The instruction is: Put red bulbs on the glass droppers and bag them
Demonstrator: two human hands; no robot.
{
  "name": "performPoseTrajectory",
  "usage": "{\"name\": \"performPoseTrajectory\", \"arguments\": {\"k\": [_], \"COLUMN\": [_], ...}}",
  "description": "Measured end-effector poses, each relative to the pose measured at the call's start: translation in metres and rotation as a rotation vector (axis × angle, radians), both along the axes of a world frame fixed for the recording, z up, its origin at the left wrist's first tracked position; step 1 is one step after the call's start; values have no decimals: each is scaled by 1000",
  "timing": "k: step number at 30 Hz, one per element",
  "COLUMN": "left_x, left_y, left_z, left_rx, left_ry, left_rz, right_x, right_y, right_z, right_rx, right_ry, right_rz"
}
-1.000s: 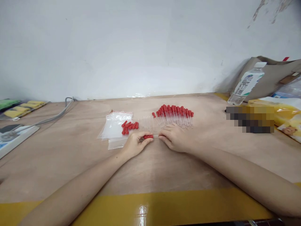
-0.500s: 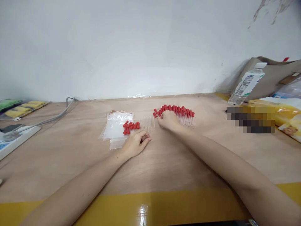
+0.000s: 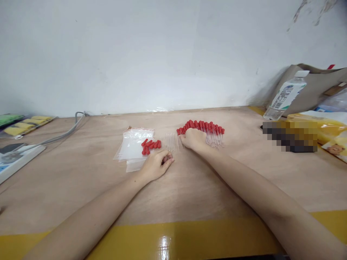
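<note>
My right hand (image 3: pixel 193 138) is closed, its fingertips pinching at a red-bulbed glass dropper (image 3: pixel 181 131) near the left end of a curved row. The row of droppers (image 3: pixel 215 129) lies with red rubber bulbs toward the wall and clear tubes toward me; the hand covers part of it. My left hand (image 3: pixel 158 165) rests on the table with curled fingers, and whatever may be inside them is hidden. Just beyond it, loose red rubber bulbs (image 3: pixel 151 145) lie partly on clear zip bags (image 3: pixel 132 142). Several bare glass tubes (image 3: pixel 169 141) lie side by side between the hands.
Brown paper (image 3: pixel 151 202) covers the table, with yellow tape along the front edge. At left are a power strip (image 3: pixel 24 159), a grey cable (image 3: pixel 66 133) and packs of yellow items (image 3: pixel 28 124). A plastic bottle (image 3: pixel 286 95), a bag and yellow packaging stand at right.
The leftmost red-bulbed dropper, tilted before, now lies straighter in line with the row. My right hand has shifted slightly toward me. My left hand has stayed in place.
</note>
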State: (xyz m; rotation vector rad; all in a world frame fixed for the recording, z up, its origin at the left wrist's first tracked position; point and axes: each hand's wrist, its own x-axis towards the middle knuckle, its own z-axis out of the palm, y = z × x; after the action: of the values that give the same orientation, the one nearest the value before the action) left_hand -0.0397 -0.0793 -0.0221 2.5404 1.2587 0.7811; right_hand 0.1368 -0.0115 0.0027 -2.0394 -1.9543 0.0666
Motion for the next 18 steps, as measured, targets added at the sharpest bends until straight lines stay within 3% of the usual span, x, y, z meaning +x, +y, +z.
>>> {"name": "performPoseTrajectory", "arguments": {"k": [3, 10, 13, 15, 18], "left_x": [1, -3, -12, -20, -31], "left_y": [-1, -2, 0, 3, 6], "left_z": [1, 2, 10, 17, 26], "left_rx": [-8, 57, 234, 343, 326], "left_ry": [7, 18, 74, 227, 459], "left_rz": [5, 35, 179, 336, 546], "right_x": [-3, -15, -13, -7, 5], "right_y": [-4, -15, -20, -27, -41], "right_z": [0, -2, 0, 2, 6], "right_rx": [61, -8, -22, -37, -98], "right_ry": [-25, -54, -46, -40, -23], "right_rz": [61, 127, 135, 153, 206]}}
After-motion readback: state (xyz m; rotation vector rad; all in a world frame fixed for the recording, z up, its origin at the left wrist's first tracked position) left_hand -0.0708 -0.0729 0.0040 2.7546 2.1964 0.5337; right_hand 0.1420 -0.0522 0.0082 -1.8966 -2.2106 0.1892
